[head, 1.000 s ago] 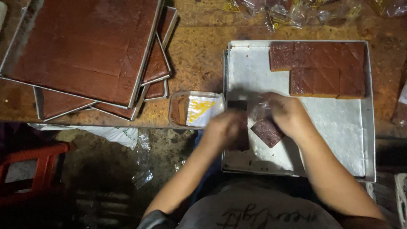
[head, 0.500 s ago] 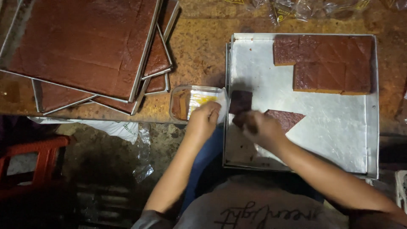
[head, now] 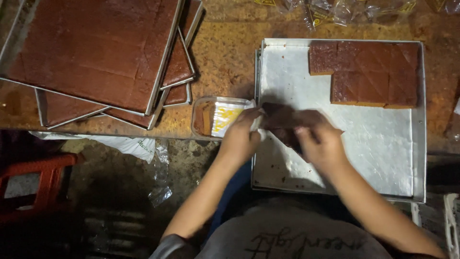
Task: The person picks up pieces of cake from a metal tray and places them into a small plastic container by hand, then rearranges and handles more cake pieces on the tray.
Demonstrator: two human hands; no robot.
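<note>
A: How much room is there around the metal tray (head: 418, 120)?

B: The tray's near edge hangs over the front edge of the desk (head: 230, 52), just above the person's lap. Its lined floor is mostly bare; only the far right corner is taken up by the cut brown cake slab (head: 371, 72). Left of the tray, touching distance from its near left corner, sits a small clear plastic container (head: 203, 117) with a yellow-printed wrapper (head: 227, 117) in it. Further left of the tray a stack of filled cake trays (head: 96, 52) covers that end of the desk, with bare desk between the two. Beyond the tray's far edge lie clear wrappers (head: 335, 9).

A: And the piece being handled?

B: A dark brown cake piece (head: 282, 122), flat, glossy, its outline partly hidden by fingers. It is over the tray's near left part, well apart from the slab.

A: Where are the hands?

B: The left hand (head: 242, 136) is curled at the tray's left rim, fingers closed on the piece's left end. The right hand (head: 321, 141) is over the tray, fingers pinched on its right side. The piece lies between them, held by both.
</note>
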